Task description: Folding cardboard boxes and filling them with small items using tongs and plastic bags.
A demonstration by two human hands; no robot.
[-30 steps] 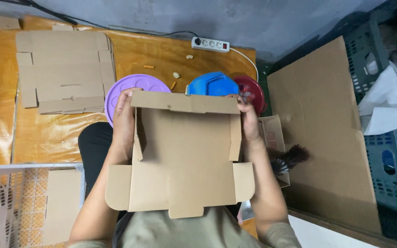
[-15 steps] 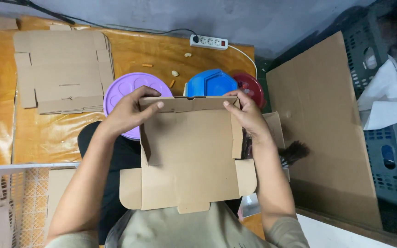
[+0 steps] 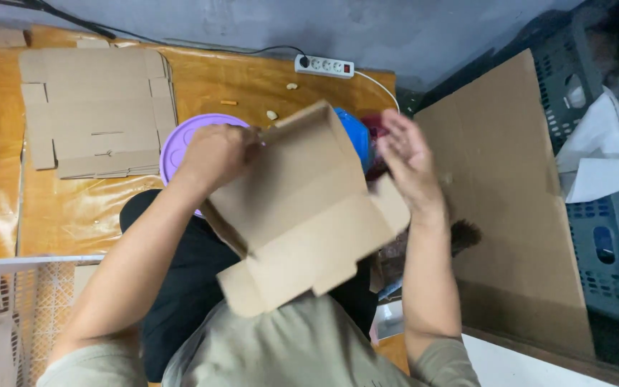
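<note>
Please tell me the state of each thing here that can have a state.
cardboard box blank: partly folded, tilted, gripped at its top edge.
left hand: closed on the blank.
right hand: open, beside the blank.
stack of flat blanks: unfolded, lying flat.
white basket: holds flat cardboard.

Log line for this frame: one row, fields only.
left hand: grips top flap of cardboard box blank | right hand: open, beside blank | blank: tilted | behind: purple lid
</note>
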